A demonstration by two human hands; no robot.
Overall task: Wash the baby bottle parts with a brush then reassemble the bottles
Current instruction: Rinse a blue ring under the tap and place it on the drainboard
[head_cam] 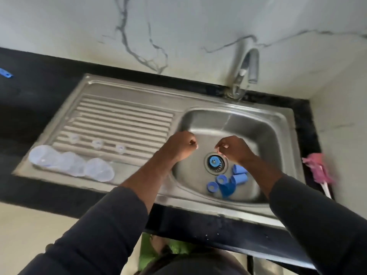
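Left hand [182,144], right hand [233,148], both curled, empty, blue bottle parts [228,180] near right hand

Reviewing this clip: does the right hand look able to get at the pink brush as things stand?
Probably yes. The right hand holds nothing visible, and the pink brush lies uncovered on the counter beside the sink, nothing between.

The light is soft and even. The wall [198,20] at 12 o'clock is the brightest part. The steel sink [248,124] shines a little on its back side. The black counter [29,108] at 9 o'clock looks dark. Everything is a bit blurry, most of all the pink brush [319,169] at 3 o'clock. Straight edges bend near the sides.
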